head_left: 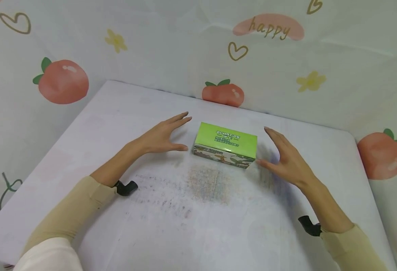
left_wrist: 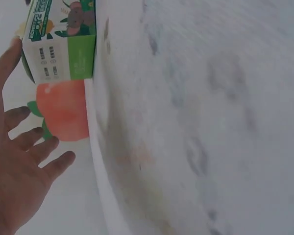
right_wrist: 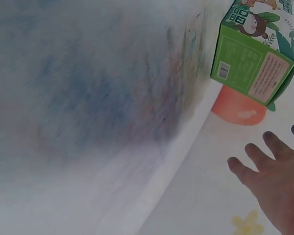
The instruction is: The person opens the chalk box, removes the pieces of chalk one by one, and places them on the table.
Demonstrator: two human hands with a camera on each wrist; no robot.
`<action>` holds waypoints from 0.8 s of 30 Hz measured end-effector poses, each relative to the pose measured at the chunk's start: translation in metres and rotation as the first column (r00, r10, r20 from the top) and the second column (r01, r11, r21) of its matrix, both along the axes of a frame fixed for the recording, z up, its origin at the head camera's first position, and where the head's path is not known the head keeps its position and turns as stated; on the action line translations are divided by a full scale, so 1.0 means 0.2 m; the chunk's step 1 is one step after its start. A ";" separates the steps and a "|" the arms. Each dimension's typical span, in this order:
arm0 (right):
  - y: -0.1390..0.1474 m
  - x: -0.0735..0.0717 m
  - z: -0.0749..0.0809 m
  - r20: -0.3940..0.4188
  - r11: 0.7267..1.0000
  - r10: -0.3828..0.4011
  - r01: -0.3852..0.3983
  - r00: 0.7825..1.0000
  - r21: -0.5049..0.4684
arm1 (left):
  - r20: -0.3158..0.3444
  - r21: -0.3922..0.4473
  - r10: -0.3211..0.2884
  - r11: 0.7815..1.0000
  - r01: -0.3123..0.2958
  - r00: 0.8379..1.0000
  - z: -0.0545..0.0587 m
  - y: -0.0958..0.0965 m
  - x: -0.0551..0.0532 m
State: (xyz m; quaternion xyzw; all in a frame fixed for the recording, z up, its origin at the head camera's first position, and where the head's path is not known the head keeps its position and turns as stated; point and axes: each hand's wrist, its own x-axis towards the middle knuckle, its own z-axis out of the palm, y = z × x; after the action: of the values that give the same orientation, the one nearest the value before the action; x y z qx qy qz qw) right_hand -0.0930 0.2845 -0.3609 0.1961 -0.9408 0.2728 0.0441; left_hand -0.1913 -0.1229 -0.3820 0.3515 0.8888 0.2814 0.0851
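A small rectangular cardboard box (head_left: 227,141), with a bright green top and patterned sides, lies on the white-covered table. To its left my left hand (head_left: 162,136) is held with fingers spread, apart from the box and holding nothing. On the other side my right hand (head_left: 288,160) has its fingers extended, the thumb close to the box's near right corner; whether it touches cannot be told. In the left wrist view the box (left_wrist: 61,41) shows a white and green end beyond the left hand (left_wrist: 19,166). The right wrist view shows its green end (right_wrist: 252,63) and the right hand (right_wrist: 279,181).
The white tabletop (head_left: 198,233) has a smudged, coloured patch in front of the box. Behind the table hangs a white backdrop (head_left: 171,49) printed with peaches, hearts and flowers. Black curved pieces (head_left: 126,188) stick out at both wrists.
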 end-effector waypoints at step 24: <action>-0.13 -0.11 -0.06 0.046 0.986 0.139 -0.134 0.989 -0.100 | 0.236 0.315 -0.130 0.948 0.050 0.963 -0.08 0.18 -0.04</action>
State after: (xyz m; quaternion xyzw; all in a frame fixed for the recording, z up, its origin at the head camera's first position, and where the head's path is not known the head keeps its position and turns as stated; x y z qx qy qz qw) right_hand -0.1153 0.2577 -0.3719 0.2506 -0.9117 0.3254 0.0100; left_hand -0.2002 -0.0875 -0.3971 0.3619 0.7990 0.4543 0.1555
